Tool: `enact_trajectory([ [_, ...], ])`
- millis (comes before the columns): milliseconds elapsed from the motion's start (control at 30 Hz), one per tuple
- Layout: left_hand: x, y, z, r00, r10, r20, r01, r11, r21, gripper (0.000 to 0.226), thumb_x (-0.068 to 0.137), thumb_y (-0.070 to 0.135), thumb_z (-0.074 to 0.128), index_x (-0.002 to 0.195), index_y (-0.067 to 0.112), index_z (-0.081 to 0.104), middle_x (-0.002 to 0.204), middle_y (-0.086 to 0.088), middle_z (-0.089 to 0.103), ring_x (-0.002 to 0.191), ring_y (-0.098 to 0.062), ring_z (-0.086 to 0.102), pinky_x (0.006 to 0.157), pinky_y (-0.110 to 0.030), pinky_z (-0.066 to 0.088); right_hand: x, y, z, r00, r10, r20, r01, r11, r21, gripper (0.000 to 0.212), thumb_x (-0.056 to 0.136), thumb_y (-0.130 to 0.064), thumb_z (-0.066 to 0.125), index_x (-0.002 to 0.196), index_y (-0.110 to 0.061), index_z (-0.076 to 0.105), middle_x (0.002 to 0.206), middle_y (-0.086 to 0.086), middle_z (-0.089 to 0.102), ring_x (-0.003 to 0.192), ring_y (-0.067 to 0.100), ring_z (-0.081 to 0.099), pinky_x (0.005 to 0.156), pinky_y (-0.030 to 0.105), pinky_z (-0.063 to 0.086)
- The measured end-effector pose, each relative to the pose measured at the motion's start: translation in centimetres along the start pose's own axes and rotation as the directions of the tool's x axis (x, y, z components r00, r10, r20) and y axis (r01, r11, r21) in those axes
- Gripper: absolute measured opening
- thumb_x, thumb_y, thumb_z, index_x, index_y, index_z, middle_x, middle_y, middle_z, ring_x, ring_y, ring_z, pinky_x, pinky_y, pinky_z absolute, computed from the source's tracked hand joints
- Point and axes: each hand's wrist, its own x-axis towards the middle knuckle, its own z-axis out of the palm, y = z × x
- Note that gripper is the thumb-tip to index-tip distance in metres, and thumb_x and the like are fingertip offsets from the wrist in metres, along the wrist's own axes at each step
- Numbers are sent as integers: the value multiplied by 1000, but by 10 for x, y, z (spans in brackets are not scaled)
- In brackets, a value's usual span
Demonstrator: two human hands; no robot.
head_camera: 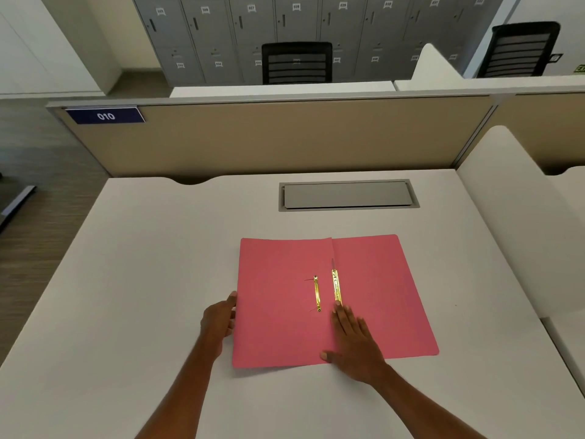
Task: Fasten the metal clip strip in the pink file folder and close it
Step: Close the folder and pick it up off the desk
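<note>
The pink file folder (380, 296) lies open and flat on the white desk (158, 264). Two gold metal strips lie near its fold: a thin one (317, 294) on the left leaf, and a wider clip strip (336, 288) just right of the crease. My right hand (354, 339) rests flat on the folder near the crease, fingers spread, fingertips touching the near end of the wider strip. My left hand (220, 318) curls around the folder's left edge, thumb on the rim.
A grey cable hatch (348, 195) is set into the desk behind the folder. A beige partition (285, 137) closes the far edge, and a white divider (506, 217) stands at the right. Black chairs and grey lockers stand beyond.
</note>
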Motion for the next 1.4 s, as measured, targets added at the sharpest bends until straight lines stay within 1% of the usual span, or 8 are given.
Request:
enact_trajectory([
  [300,-36,14,22,940,220,260,-149,952,-267,84,94,89,36,88,20,83,85,-3,78,78,-17,75,79,-38,55,-9,11,-16,999,-38,-34,46,957,287,107,97,-62,60,171,-19,-4,180,0,-12,168,22,-4,137,46,9],
  [433,-65,21,63,880,302,366,-189,931,-314,77,93,86,42,112,24,84,101,4,82,95,-10,77,86,-35,54,-28,9,-49,995,49,-90,28,711,702,83,95,-69,62,164,-36,33,165,-21,38,158,10,33,125,35,35],
  [567,-96,20,110,783,358,508,-265,932,-249,62,103,75,35,144,42,68,147,14,70,136,-6,66,104,-39,57,-54,8,-93,988,117,-103,34,479,877,74,75,-94,58,144,-68,46,146,-41,51,135,-10,53,113,21,48],
  [700,-118,12,150,678,384,626,-406,906,-116,50,102,67,49,150,54,57,163,28,50,151,1,48,122,-40,47,-74,13,-135,978,179,-104,45,303,952,78,85,-87,49,152,-46,51,148,-20,64,129,2,67,102,28,60],
  [867,-116,-10,186,630,368,684,-569,818,84,56,107,48,61,161,44,46,177,20,26,166,-3,18,138,-43,18,-89,37,-161,931,336,-139,0,383,924,40,99,-61,63,138,-57,58,129,-22,75,114,10,75,92,35,62],
  [1000,-101,-30,206,613,297,733,-729,569,380,75,105,61,55,170,39,26,183,15,5,171,-17,-4,137,-57,1,-77,77,-143,805,562,-193,-209,571,794,64,102,-23,64,159,-37,37,139,1,69,98,18,69,67,22,54],
  [1100,-92,-41,217,624,241,744,-765,385,517,80,104,56,56,172,30,22,184,6,-2,171,-25,-7,138,-58,1,-67,103,-117,766,609,-205,-324,642,695,66,98,-12,59,158,-29,38,144,8,64,104,26,65,84,38,59],
  [1400,-88,-50,229,693,247,677,-717,325,616,78,101,43,60,170,25,29,184,3,6,172,-24,-1,140,-51,9,-46,123,-55,887,455,-78,-435,880,189,74,89,-48,77,145,-16,42,165,15,29,146,33,44,113,47,53],
])
